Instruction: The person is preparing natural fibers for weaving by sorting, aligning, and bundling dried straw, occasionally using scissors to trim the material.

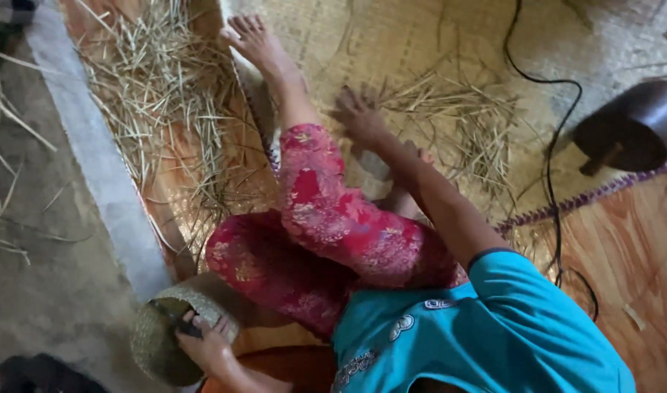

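My right hand (359,118) is stretched forward with its fingers spread, pressing down on the woven mat (391,44) at the near edge of a loose pile of dry straw (457,120). My left hand (206,346) is low at my left side, gripping the rim of a small round woven basket (155,342); a dark object (179,324) sits under its fingers, and I cannot tell what that is. My legs in red flowered trousers (326,218) lie between the two hands, one bare foot (255,40) pointing away.
A larger heap of straw (159,94) lies left of my leg beside a grey concrete ledge (93,153). A black cable (552,145) runs across the mat to the right. A dark round vessel (635,127) stands at the far right. A dark shoe (38,372) lies at the bottom left.
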